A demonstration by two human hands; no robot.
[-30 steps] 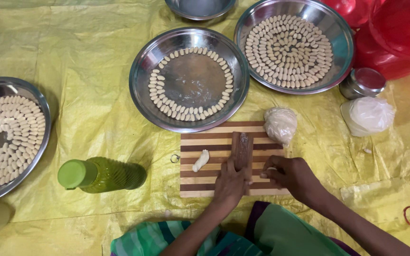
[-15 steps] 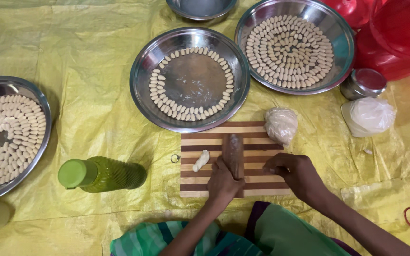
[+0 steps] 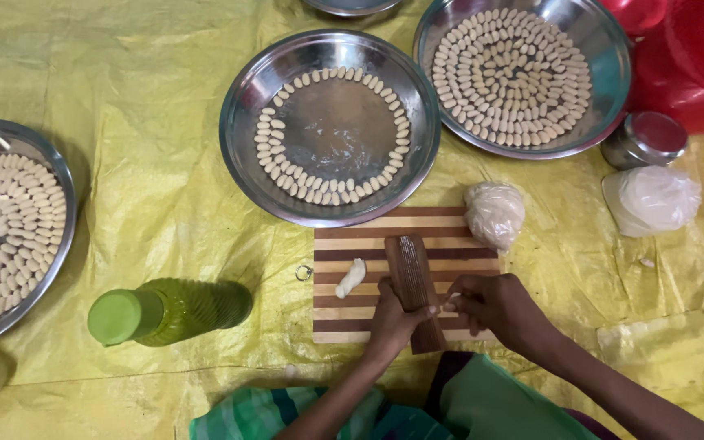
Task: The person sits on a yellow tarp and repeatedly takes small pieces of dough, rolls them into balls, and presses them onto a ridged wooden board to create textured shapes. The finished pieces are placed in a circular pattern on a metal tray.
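Observation:
A striped wooden board point(image 3: 344, 232) lies on the yellow sheet in front of me. My left hand point(image 3: 393, 322) grips the near end of a dark ridged wooden block point(image 3: 411, 273) lying lengthwise on the board. My right hand point(image 3: 495, 305) is just right of the block, fingers pinched on a small bit of pale dough. One shaped dough piece point(image 3: 350, 278) lies on the board's left part. A lump of dough wrapped in clear plastic point(image 3: 495, 213) rests at the board's far right corner.
Three steel plates hold shaped dough pieces: a ring in the middle plate point(image 3: 242, 114), full ones at the right point(image 3: 609, 81) and left point(image 3: 59, 175). A green-capped oil bottle point(image 3: 169, 310) lies left of the board. A white bag point(image 3: 649, 198), steel tin point(image 3: 644, 138) and red tub point(image 3: 698, 65) sit right.
My left hand has drawn back from on top of the ridged block to its near end, uncovering the block. My right hand has shifted left, closer to the block.

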